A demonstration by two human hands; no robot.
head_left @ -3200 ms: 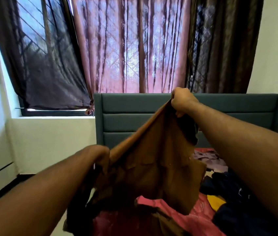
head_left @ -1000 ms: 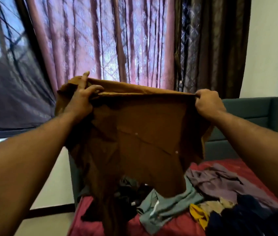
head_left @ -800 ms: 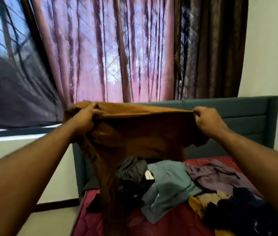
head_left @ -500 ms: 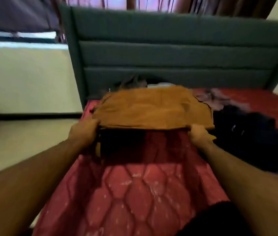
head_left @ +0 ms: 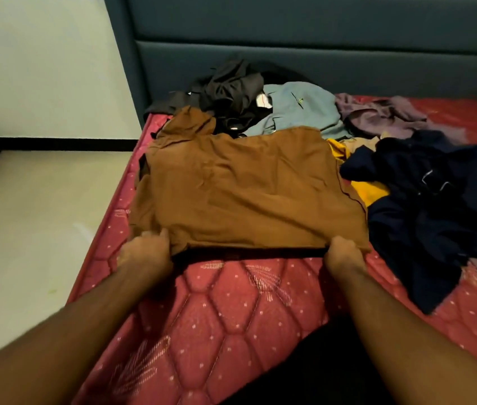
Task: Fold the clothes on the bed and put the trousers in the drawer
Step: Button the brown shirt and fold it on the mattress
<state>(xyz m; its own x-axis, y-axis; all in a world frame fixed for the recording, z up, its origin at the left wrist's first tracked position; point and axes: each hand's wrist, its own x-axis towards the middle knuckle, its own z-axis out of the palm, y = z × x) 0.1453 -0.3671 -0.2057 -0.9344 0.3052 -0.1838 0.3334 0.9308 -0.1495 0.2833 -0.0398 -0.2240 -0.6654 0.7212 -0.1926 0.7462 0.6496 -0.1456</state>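
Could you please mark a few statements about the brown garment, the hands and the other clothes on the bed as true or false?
1. The brown garment lies spread on the red mattress. True.
2. Only the left hand grips the brown garment. False: the right hand grips its near edge too, at the other corner.
3. A dark navy garment lies to the right of the brown one. True.
4. The grey-blue garment sits folded on the floor. False: it lies crumpled on the bed, near the headboard.
5. A yellow garment shows between the brown and navy clothes. True.
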